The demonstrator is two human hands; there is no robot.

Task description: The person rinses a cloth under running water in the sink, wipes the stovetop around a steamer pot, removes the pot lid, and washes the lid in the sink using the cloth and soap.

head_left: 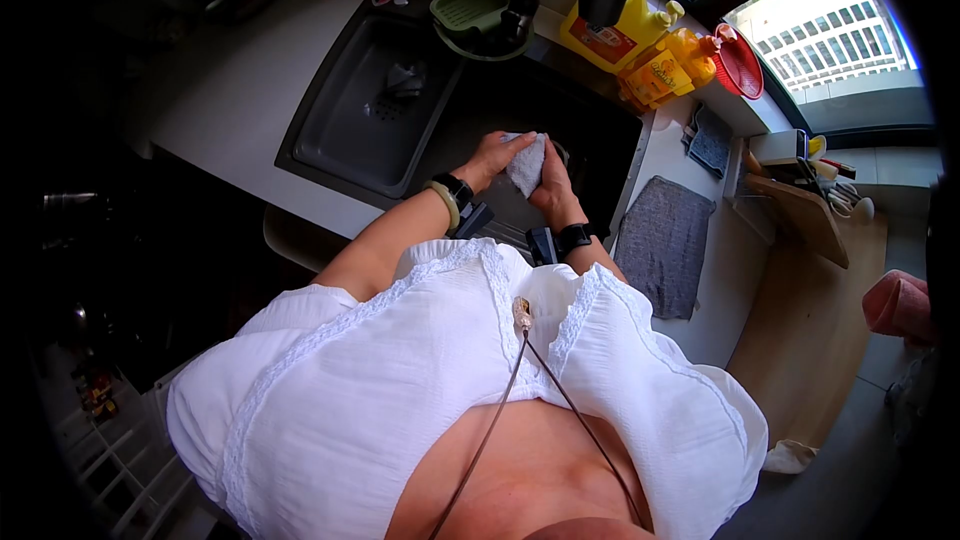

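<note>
Over the right basin of a dark double sink (292, 148), my left hand (485, 162) and my right hand (553, 186) are closed on a pale grey-white cloth (526, 172). The cloth is bunched up between them, with a hand on either side. Part of a round rim shows just behind my right hand, too covered to name. In the left basin a crumpled grey cloth (405, 79) lies close to the drain holes. A black faucet (518, 20) stands at the back of the sink, beyond my hands.
A green drainer (468, 10) sits by the faucet. Along the window stand a yellow jug (625, 25), an orange soap bottle (660, 75) and a red basket (738, 62). To the right are a grey mat (665, 245), a folded cloth (709, 140) and a wooden board (800, 218).
</note>
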